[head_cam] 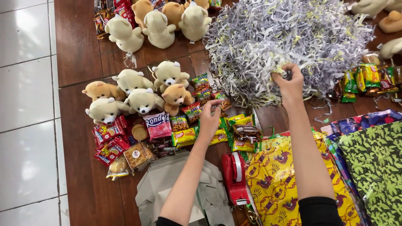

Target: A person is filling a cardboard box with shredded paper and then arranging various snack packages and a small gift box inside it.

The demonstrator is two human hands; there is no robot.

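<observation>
Two bare forearms enter from bottom edge. Left hand (209, 118): no rings, no watch, no bracelet showing; nails short, unpainted as far as visible. Right hand (289, 81): likewise bare, no jewellery showing. Black fabric sleeves pushed up near elbows; left sleeve edge barely visible at frame bottom, right sleeve cuff wider, plain, no print.

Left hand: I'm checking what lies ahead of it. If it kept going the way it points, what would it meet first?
The left hand points up the table; first in line looks like the small snack packets, then the shredded paper heap. Height is unclear.
</observation>
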